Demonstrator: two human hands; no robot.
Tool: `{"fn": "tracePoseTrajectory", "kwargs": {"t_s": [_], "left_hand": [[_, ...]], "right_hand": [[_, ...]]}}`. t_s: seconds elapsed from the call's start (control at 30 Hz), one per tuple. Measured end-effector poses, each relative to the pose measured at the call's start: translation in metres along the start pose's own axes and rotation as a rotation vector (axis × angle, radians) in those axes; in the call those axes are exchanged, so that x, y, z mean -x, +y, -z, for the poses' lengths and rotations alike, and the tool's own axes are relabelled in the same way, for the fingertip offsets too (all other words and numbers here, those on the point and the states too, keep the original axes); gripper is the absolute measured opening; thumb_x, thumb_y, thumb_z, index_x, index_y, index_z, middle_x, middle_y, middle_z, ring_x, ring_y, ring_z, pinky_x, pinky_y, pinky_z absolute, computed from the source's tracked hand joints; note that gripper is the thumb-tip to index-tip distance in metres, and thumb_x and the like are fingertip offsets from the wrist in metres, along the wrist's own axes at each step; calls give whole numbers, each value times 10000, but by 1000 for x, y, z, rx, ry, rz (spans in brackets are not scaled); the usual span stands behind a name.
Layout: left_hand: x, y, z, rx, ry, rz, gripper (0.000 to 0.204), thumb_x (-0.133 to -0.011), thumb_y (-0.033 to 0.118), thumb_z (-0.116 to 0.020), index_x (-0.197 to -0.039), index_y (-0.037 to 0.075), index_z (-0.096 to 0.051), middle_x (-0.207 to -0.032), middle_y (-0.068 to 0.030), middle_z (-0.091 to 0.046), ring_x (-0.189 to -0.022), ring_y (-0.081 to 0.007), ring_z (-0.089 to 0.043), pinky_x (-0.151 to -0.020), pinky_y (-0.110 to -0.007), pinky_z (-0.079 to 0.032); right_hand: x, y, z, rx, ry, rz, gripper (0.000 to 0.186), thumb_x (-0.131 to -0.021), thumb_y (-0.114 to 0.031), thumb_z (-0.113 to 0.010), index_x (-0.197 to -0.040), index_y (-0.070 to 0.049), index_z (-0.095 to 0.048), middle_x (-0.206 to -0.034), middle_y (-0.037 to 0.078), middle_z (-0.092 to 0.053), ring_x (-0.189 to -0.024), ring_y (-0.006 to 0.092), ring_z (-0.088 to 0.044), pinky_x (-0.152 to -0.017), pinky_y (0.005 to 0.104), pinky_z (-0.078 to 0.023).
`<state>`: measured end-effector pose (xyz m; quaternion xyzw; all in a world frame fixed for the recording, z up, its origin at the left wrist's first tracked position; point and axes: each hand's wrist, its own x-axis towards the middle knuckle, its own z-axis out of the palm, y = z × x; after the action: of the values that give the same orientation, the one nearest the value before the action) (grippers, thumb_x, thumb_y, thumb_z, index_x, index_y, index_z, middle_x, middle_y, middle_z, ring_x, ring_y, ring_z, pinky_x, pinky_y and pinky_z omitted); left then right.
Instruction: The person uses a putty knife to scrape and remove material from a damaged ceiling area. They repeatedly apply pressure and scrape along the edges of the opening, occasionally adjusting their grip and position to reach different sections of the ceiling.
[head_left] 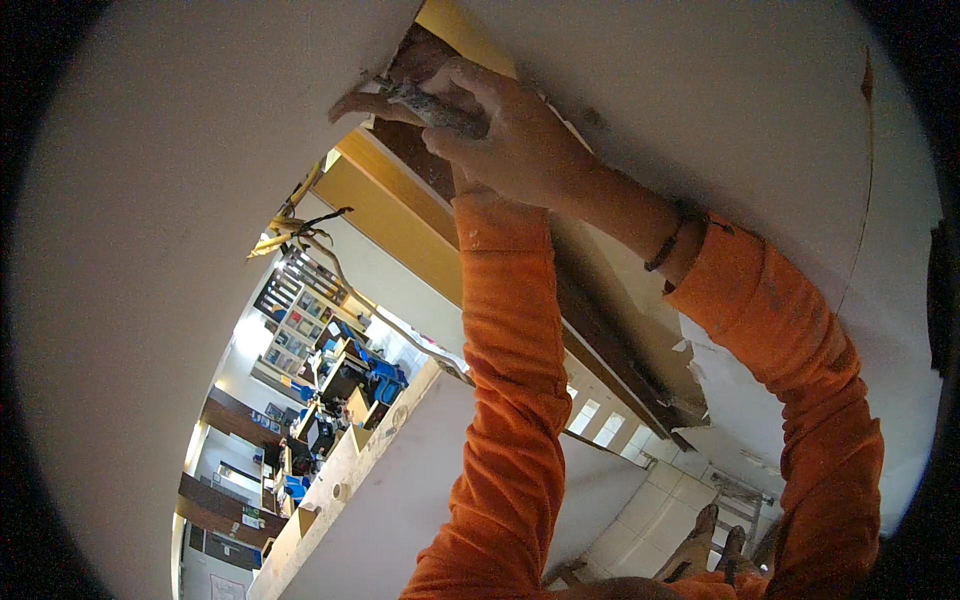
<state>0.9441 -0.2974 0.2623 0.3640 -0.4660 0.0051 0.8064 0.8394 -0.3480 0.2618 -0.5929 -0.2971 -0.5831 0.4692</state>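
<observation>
Overhead, my right hand [520,135] is closed around a dusty grey hand tool [440,110]; its narrow tip points left toward the edge of the pale ceiling panel [200,180]. The tool's exact kind is hard to make out. My left hand [375,103] is behind it, partly hidden by the right hand. Its visible fingers are stretched out against the panel's edge at the gap. Both arms are raised, in orange sleeves, and a dark band circles my right wrist. Wooden beams [400,180] show through the long opening between the panels.
Another pale panel [700,110] on the right has a crack and a torn lower edge. Yellowish cables [335,270] hang from the opening. Far below are desks with blue chairs [385,385], a wall ledge [350,480], a ladder [740,500] and my feet [700,540].
</observation>
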Motion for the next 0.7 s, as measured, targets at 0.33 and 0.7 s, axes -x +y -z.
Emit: {"fn": "tracePoseTrajectory", "kwargs": {"t_s": [0.33,0.7], "left_hand": [[-15,11,10,38,38,-49,859,-927,718,-478,-1341,-34,-483,-1233,-152,-611,-985,-232,-643,-838,-348,-555],[-28,25,5,74,-15,-84,861,-924,719,-482,-1339,-35,-483,-1228,-150,-613,-982,-231,-644,-832,-346,-556]], "right_hand": [[20,-15,-12,447,61,-30,413,-950,-210,-640,-1307,-26,-545,-1121,224,-687,-990,416,-683,-831,461,-562],[22,-2,-48,549,187,-28,384,-1005,-221,-555,-1329,-38,-461,-966,287,-689,-858,450,-698,-718,473,-589]]}}
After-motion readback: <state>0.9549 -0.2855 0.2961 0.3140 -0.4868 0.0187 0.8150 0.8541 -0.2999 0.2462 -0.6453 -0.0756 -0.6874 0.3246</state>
